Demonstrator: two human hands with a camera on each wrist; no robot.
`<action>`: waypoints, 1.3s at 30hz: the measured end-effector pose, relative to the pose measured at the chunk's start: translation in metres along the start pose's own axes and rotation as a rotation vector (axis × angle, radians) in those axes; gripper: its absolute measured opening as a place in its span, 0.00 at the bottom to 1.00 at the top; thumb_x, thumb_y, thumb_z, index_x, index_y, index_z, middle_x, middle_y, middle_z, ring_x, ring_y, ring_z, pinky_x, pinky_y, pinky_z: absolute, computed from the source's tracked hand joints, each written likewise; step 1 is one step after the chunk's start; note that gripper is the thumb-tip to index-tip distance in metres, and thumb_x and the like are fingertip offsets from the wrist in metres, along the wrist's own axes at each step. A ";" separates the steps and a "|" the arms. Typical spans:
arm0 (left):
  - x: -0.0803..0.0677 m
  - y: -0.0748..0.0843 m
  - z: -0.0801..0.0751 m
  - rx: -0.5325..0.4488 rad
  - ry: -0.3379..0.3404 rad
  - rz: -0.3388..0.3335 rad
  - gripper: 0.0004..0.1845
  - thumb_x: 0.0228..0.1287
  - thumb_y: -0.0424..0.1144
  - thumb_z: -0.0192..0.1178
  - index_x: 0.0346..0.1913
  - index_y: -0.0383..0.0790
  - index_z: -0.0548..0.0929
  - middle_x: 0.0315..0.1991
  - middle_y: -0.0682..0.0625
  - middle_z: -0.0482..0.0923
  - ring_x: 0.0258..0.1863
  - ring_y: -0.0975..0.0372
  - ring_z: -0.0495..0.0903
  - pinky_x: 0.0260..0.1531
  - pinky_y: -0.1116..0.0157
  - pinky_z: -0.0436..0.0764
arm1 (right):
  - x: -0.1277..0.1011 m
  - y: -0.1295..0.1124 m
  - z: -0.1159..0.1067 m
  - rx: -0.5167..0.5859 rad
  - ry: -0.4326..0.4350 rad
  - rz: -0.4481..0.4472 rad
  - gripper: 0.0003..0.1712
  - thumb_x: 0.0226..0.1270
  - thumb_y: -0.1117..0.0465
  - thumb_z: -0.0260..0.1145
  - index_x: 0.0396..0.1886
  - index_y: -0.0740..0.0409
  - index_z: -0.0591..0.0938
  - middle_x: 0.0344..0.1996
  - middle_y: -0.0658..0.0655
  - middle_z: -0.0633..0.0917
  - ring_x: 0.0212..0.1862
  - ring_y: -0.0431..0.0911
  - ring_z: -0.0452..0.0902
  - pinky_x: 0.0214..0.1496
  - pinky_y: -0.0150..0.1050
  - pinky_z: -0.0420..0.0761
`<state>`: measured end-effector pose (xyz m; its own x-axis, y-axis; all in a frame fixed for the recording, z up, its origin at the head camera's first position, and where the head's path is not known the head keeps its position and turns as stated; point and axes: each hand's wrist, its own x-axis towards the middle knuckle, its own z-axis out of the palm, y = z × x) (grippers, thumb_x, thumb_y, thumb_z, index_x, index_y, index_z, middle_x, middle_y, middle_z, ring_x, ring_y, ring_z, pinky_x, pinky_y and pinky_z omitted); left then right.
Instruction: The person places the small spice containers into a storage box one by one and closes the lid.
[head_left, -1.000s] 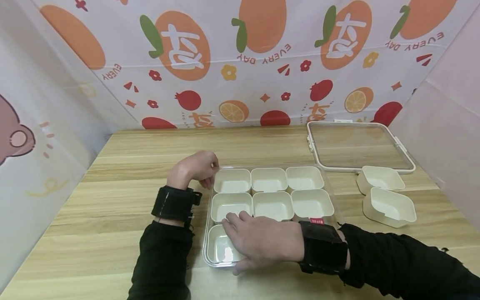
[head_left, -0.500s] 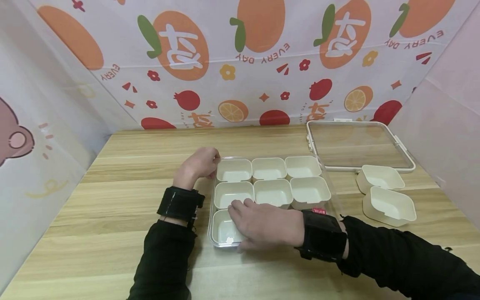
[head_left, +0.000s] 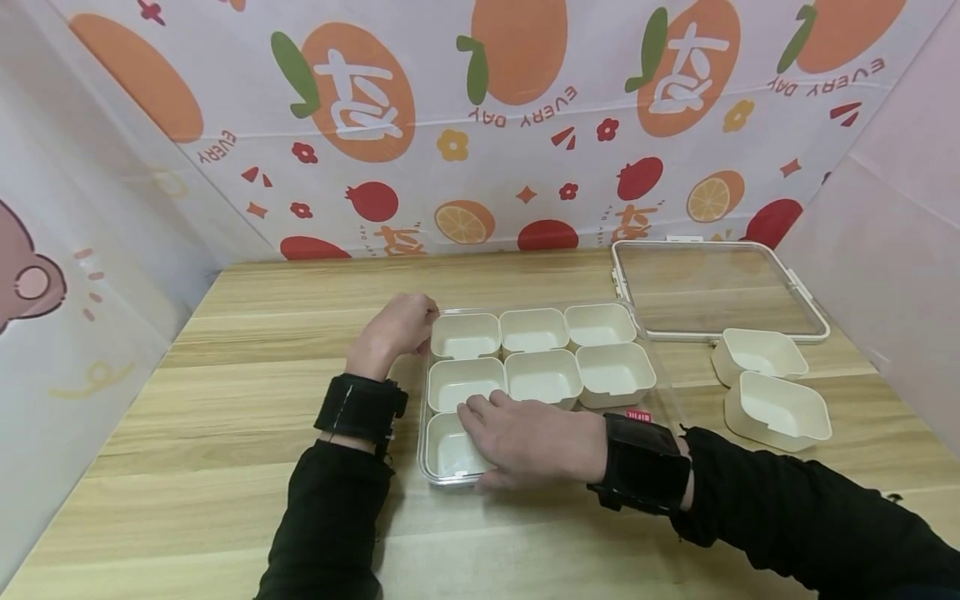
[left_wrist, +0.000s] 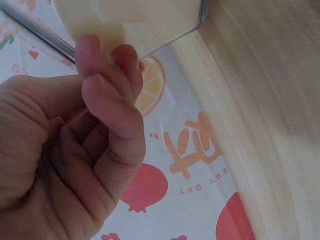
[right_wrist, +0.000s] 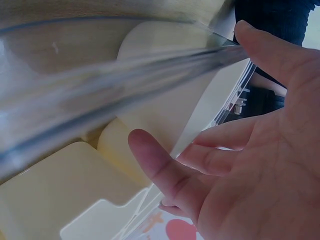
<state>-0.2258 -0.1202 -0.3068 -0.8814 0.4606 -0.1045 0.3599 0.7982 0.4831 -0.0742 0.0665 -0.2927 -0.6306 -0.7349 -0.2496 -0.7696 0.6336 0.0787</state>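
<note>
A clear rectangular storage box (head_left: 424,400) stands mid-table, with several cream cups (head_left: 543,377) in rows inside. At its far left corner, my left hand (head_left: 397,327) has curled fingers against the outer wall; the left wrist view shows the fingertips (left_wrist: 102,90) touching the clear plastic. My right hand (head_left: 536,442) lies over the front of the box. Its loosely spread fingers reach over the front-left cup (head_left: 452,448), and the thumb (right_wrist: 265,52) touches the front rim. The right hand and wrist strap hide much of the box's front part.
Two loose cream cups, one nearer (head_left: 776,412) and one farther (head_left: 759,354), sit on the wooden table (head_left: 247,367) to the right. A clear lid (head_left: 720,292) with a white frame lies behind them. A fruit-printed cloth (head_left: 495,150) hangs behind the table.
The clear storage box with its cups has slid away from me across the table. My right hand has moved forward with it; my left hand stays at the far left corner.
</note>
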 end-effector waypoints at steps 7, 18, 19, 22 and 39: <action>-0.001 0.001 0.000 -0.004 0.007 0.003 0.15 0.70 0.22 0.45 0.34 0.29 0.84 0.14 0.48 0.76 0.16 0.62 0.75 0.19 0.68 0.68 | 0.000 0.002 -0.001 0.015 -0.014 0.005 0.43 0.71 0.37 0.63 0.70 0.64 0.66 0.63 0.59 0.73 0.59 0.50 0.73 0.62 0.38 0.74; -0.004 -0.003 -0.005 -0.020 -0.013 -0.005 0.15 0.69 0.22 0.44 0.32 0.28 0.82 0.15 0.48 0.75 0.17 0.61 0.76 0.21 0.68 0.70 | -0.037 0.039 -0.034 0.122 0.281 0.046 0.45 0.69 0.41 0.68 0.71 0.69 0.66 0.71 0.70 0.67 0.69 0.63 0.65 0.67 0.56 0.70; -0.004 -0.003 -0.005 -0.025 -0.013 -0.003 0.16 0.69 0.22 0.43 0.31 0.28 0.82 0.15 0.48 0.75 0.17 0.61 0.76 0.21 0.68 0.70 | -0.040 0.043 -0.033 0.144 0.284 0.060 0.44 0.69 0.42 0.68 0.70 0.69 0.67 0.71 0.70 0.66 0.69 0.63 0.65 0.68 0.57 0.68; -0.003 0.000 -0.003 -0.032 -0.015 0.006 0.16 0.68 0.22 0.43 0.28 0.29 0.81 0.15 0.48 0.75 0.17 0.61 0.76 0.21 0.68 0.70 | -0.052 0.058 -0.034 0.202 0.284 0.128 0.43 0.68 0.44 0.70 0.70 0.68 0.67 0.72 0.71 0.65 0.71 0.65 0.62 0.70 0.59 0.64; -0.003 -0.001 -0.002 0.015 0.002 0.028 0.18 0.65 0.20 0.44 0.19 0.39 0.71 0.14 0.49 0.74 0.17 0.61 0.75 0.23 0.66 0.66 | -0.177 0.165 -0.003 0.540 0.216 0.794 0.47 0.75 0.45 0.62 0.72 0.80 0.56 0.67 0.83 0.61 0.68 0.76 0.53 0.64 0.72 0.57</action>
<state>-0.2241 -0.1229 -0.3056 -0.8718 0.4818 -0.0891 0.3888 0.7909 0.4725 -0.0899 0.3008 -0.2325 -0.9908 -0.0425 -0.1285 0.0006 0.9482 -0.3176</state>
